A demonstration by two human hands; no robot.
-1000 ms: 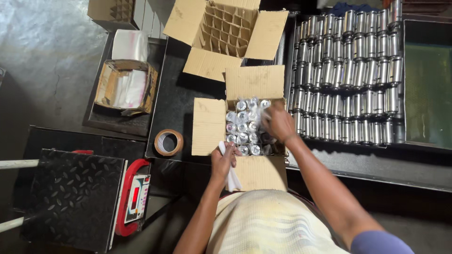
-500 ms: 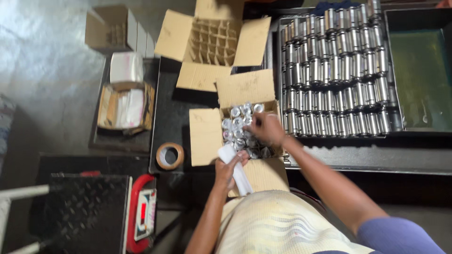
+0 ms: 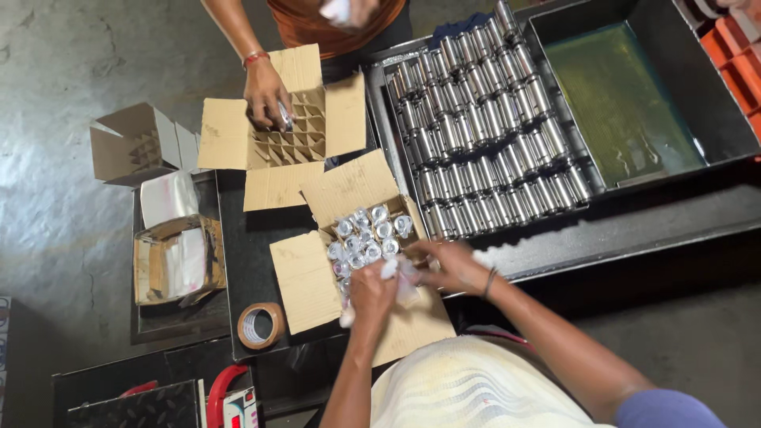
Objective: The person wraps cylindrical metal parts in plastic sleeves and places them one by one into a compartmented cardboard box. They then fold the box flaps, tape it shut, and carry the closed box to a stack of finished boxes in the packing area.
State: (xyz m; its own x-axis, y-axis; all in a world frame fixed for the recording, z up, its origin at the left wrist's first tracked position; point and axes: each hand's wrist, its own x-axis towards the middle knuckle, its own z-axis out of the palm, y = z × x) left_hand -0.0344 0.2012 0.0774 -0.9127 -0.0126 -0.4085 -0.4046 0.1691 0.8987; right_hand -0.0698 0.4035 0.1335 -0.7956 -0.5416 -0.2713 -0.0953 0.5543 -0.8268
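Wrapped cylinders (image 3: 366,238): upright, packed in the open carton (image 3: 349,238) just beyond both hands.
Left hand (image 3: 372,289): fingers seemingly pinching clear wrap (image 3: 404,277).
Right hand (image 3: 448,265): fingers curled on the same wrap.

Your brown carton (image 3: 349,238) lies open mid-surface, flaps spread, holding plastic-wrapped metal pieces. Above it: a second open carton (image 3: 281,131) with a cardboard divider grid. At left, a small divider carton (image 3: 131,147) on its side; below that, a worn box (image 3: 178,261) of clear bags.
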